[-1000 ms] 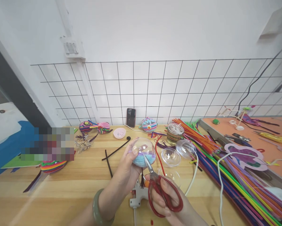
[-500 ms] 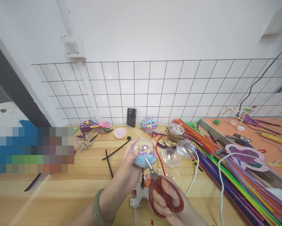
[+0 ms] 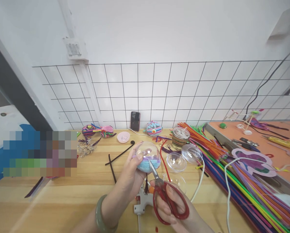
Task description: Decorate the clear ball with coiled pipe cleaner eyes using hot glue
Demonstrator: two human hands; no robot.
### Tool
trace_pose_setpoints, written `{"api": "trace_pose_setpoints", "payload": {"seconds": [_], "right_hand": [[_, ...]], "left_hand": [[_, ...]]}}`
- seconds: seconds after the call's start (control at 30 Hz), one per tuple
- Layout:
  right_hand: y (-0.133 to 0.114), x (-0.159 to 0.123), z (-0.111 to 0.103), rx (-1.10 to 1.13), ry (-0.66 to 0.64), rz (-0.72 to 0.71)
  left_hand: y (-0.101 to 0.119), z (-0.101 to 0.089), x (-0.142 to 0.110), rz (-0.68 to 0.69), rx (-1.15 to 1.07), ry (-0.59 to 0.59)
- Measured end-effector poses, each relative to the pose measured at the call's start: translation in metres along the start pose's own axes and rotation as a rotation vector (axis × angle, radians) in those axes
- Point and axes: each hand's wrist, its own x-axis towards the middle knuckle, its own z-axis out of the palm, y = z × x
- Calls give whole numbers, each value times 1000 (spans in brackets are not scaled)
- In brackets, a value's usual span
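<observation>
My left hand (image 3: 131, 171) is wrapped round a clear plastic ball (image 3: 147, 149), its thumb on the near side. The lower half is covered in rows of light blue pipe cleaner (image 3: 145, 166) with a purple band above. A dark tassel (image 3: 146, 186) hangs beneath it. In my right hand (image 3: 167, 205) are red-handled scissors (image 3: 163, 191). Their blades look closed, and the tip rests at or just in front of the purple band; I cannot tell if it touches. Below the hands lies a white glue gun (image 3: 141, 202), partly hidden by my right hand.
Clear plastic half shells (image 3: 176, 161) and a lidded jar (image 3: 180, 137) stand to the right, beside bundled pipe cleaners (image 3: 232, 174) and a white cord (image 3: 227, 194). Black pipe cleaners (image 3: 112, 170) lie left. Behind are a pink bowl (image 3: 123, 137), a phone (image 3: 135, 121) and a decorated ball (image 3: 154, 128).
Both hands, the ball and the scissors stay almost still. At the left, the blurred area has shifted and covers most of a striped ball seen earlier.
</observation>
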Motion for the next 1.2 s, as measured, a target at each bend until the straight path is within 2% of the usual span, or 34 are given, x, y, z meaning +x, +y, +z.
{"api": "trace_pose_setpoints", "payload": {"seconds": [1.2], "right_hand": [[1, -2, -1, 41, -44, -27]], "left_hand": [[0, 1, -1, 1, -38, -17]]}}
